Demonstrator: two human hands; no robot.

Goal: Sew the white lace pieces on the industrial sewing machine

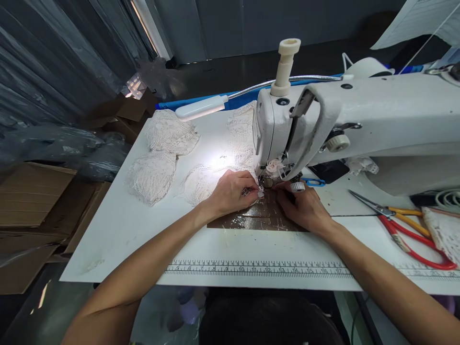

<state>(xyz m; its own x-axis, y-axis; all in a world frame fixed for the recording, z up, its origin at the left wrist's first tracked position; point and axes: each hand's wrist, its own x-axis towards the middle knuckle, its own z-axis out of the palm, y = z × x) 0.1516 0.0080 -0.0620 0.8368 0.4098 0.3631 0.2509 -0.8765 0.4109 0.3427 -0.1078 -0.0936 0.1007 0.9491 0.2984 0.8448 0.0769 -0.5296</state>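
A white sewing machine [359, 120] stands on a white table [136, 215]. My left hand [232, 191] lies just left of the needle area, its fingers pinched on a small white lace piece [259, 193] under the presser foot. My right hand [305, 206] rests to the right of the needle on a brown plate [251, 220], fingers curled toward the same piece. What the right fingers grip is hidden. A strip of white lace [201, 182] trails left from my left hand.
Two white lace pieces [168, 132] [151, 176] lie at the table's left. Red and orange scissors [406, 225] and more lace [445, 235] lie at the right. A ruler strip [258, 268] runs along the front edge. A lamp [201, 108] lights the bed. Cardboard boxes [32, 196] stand left.
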